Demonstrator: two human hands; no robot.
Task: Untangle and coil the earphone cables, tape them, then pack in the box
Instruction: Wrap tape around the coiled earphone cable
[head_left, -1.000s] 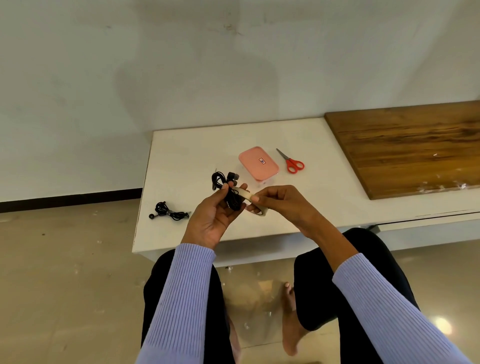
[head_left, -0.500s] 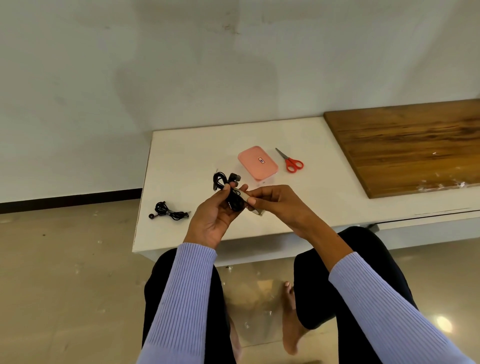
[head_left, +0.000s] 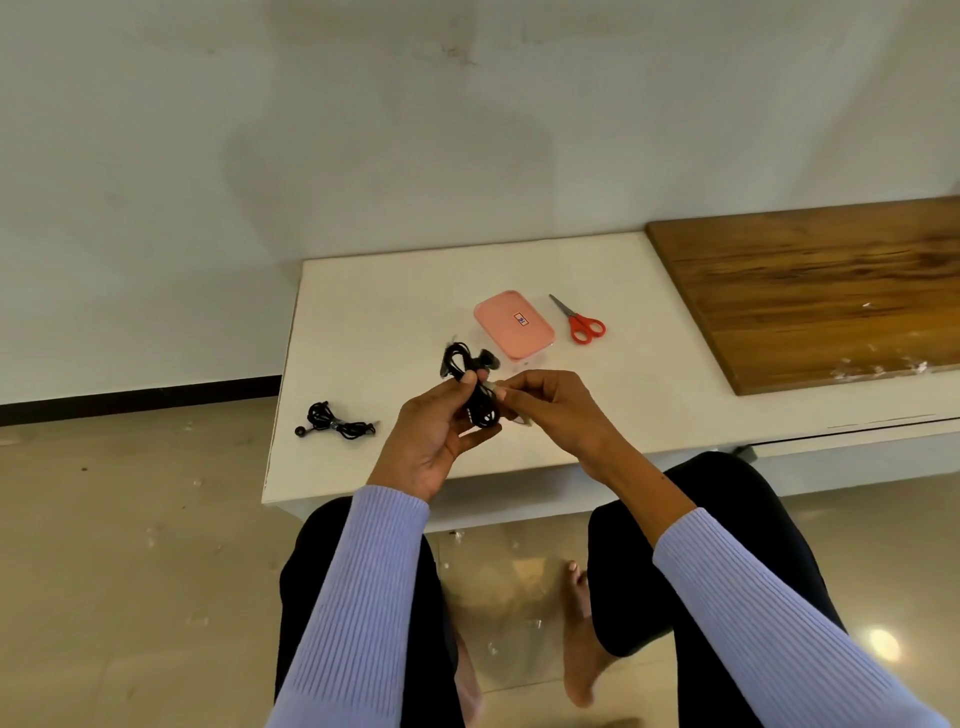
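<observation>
Currently cataloguing the taping step, item by item.

Item, left hand: I am gripping the coiled black earphone bundle upright, thumb pressing across its middle and fingers curling behind; loops and earbuds are sticking out above my thumb.

Item, right hand: I am pinching a pale strip of tape between thumb and fingertips and laying it against the waist of the bundle. What looks like the tape roll is peeking out under this hand, too hidden to be sure.

Item, second earphone bundle: it is lying on the white table to my left, well apart from my hands; whether it is already taped I cannot tell.

Item, pink box: it is sitting lid-on beyond my hands, with the red scissors just beside it on the right.

Handling notes, as my judgement: I am aiming to keep the left thumb clamping the coil flat so the loops are not springing apart while the tape is going round. I should be pulling the strip snug, wrapping it fully around the waist and overlapping it onto itself, since tape sticks poorly to thin cable. Keeping the earbuds and plug clear of the adhesive is worth the care.
</observation>
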